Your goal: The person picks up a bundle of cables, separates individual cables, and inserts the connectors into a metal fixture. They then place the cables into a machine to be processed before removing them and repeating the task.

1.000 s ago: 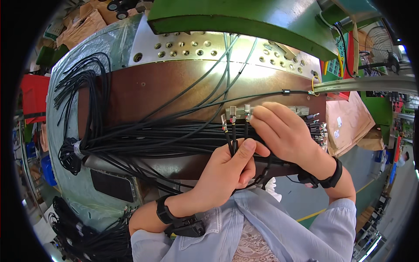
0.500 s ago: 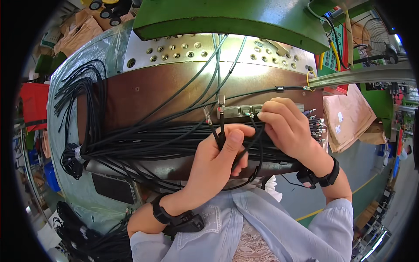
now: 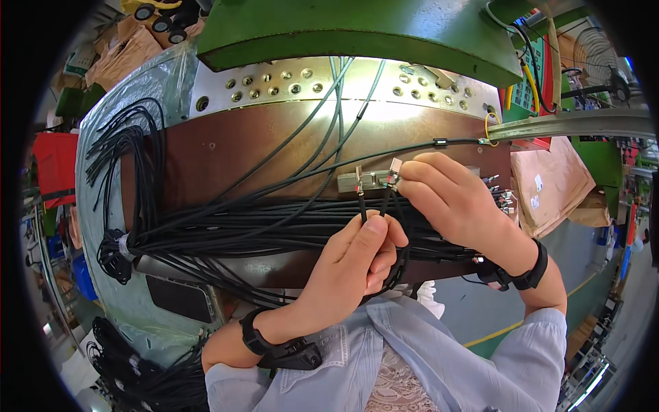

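Two black cables (image 3: 363,206) stand up out of my left hand (image 3: 353,257), which is closed round them below their ends. A small metal connector (image 3: 359,182) tips the left-hand cable, with bits of red near its base. My right hand (image 3: 456,202) pinches a second metal connector (image 3: 393,172), tilted, on the other cable's end. Just behind both connectors lies a narrow metal fixture bar (image 3: 347,183), partly covered by my right fingers. Beneath my hands runs a thick bundle of black cables (image 3: 274,230). What my left palm encloses is partly hidden.
A green machine beam (image 3: 357,41) overhangs a perforated metal plate (image 3: 274,84) at the far side. The brown board (image 3: 199,154) carries the bundle, tied at left. A dark phone (image 3: 180,297) lies at the near left. A metal rail (image 3: 570,125) reaches in from the right.
My left hand has shifted slightly right, and its cable ends now stand closer to my right fingers. My right hand has come to pinch one connector, turning it upright.
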Tool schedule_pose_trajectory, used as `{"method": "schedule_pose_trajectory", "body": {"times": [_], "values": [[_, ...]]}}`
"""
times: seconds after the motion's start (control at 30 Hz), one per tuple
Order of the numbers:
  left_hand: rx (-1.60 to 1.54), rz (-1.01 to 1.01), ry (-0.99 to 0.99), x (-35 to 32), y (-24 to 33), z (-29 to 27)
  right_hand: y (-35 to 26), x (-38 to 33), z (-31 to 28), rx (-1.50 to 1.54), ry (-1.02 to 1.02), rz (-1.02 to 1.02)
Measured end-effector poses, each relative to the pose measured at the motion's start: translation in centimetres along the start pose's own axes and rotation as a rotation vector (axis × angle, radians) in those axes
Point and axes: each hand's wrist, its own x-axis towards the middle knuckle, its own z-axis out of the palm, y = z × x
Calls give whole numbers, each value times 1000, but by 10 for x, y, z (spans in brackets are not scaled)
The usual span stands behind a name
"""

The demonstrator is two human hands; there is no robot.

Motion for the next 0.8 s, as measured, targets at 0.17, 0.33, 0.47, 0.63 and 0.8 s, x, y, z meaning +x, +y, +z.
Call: {"method": "schedule_pose_trajectory", "body": {"times": [0.17, 0.33, 0.47, 0.63, 0.8], "values": [[79, -63, -4, 3, 9, 9, -1, -1, -15, -81, 108, -22], [593, -176, -225, -5, 35, 20, 0, -13, -27, -214, 175, 79], [680, -105, -266, -5, 40, 25, 0, -25, -20, -148, 173, 237], [752, -50, -212, 8, 39, 26, 4, -37, -13, -65, 151, 199], [768, -11, -152, 21, 41, 27, 6, -40, -3, 156, 252, 385]]}}
